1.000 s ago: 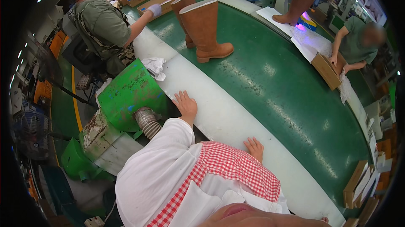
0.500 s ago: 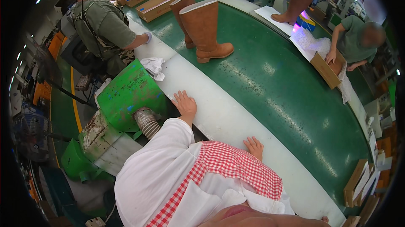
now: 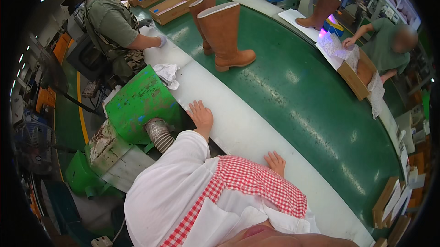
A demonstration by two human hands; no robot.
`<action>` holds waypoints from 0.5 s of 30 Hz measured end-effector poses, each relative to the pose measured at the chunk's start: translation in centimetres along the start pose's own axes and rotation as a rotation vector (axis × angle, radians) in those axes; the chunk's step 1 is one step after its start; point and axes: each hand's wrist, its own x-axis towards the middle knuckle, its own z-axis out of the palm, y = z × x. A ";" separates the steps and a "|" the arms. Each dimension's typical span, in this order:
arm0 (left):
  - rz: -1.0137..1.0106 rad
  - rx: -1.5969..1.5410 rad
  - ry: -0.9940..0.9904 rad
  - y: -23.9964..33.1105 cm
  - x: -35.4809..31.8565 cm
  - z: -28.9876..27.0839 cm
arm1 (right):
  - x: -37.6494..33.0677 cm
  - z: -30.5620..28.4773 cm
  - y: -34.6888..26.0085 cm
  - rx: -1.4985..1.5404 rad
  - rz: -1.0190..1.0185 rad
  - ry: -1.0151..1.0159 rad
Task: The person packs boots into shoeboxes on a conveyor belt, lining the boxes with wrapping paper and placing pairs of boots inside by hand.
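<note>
My left hand [image 3: 200, 116] lies flat on the white ledge [image 3: 238, 118] along the green belt, fingers spread, close beside a scuffed green machine hood [image 3: 142, 102]. Further right on the same ledge rests my right hand [image 3: 276, 162], its fingers stretched out and its wrist hidden behind my red-checked apron [image 3: 261, 183]. Neither hand holds anything. On the green belt [image 3: 293, 109], ahead of my hands and out of their reach, a pair of tall brown boots stands upright; the nearer boot [image 3: 224, 38] partly covers the farther boot [image 3: 205, 13].
A crumpled white cloth [image 3: 167, 75] lies on the ledge past the hood. Open cardboard boxes [image 3: 173, 8] sit farther up the belt. At left stands a co-worker [image 3: 110, 27]; across the belt another person [image 3: 389, 45] bends over a box [image 3: 354, 79] with bubble wrap.
The person across the belt has moved one hand from the box to the bubble wrap. The boots have shifted very slightly toward me in the picture. My hands stay where they were.
</note>
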 end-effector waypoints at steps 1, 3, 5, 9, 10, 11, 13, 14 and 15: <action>0.005 0.008 0.010 0.0 0.0 0.1 | 0.0 -0.2 -0.2 0.020 0.002 0.017; 0.006 0.005 0.001 0.0 -0.2 0.0 | 0.1 -0.3 -0.3 0.038 0.005 0.036; 0.011 0.000 -0.005 0.2 -0.1 -0.4 | 0.1 -0.3 -0.2 0.068 -0.002 0.033; 0.012 -0.017 -0.015 0.2 -0.3 -0.7 | 0.2 -0.4 -0.3 0.073 0.007 0.025; 0.018 -0.025 -0.003 0.1 -0.3 -0.7 | 0.2 -0.4 -0.4 0.076 0.014 0.020; 0.020 -0.025 0.000 0.1 -0.3 -0.6 | 0.2 -0.5 -0.5 0.079 0.020 0.015; 0.018 -0.045 0.030 0.1 -0.2 -0.4 | 0.3 -0.7 -0.6 0.087 0.018 0.023; 0.020 -0.045 0.033 0.2 -0.2 -0.4 | 0.3 -0.7 -0.6 0.094 0.016 0.027; 0.025 -0.058 0.045 0.3 -0.2 -0.6 | 0.3 -0.6 -0.6 0.095 0.016 0.030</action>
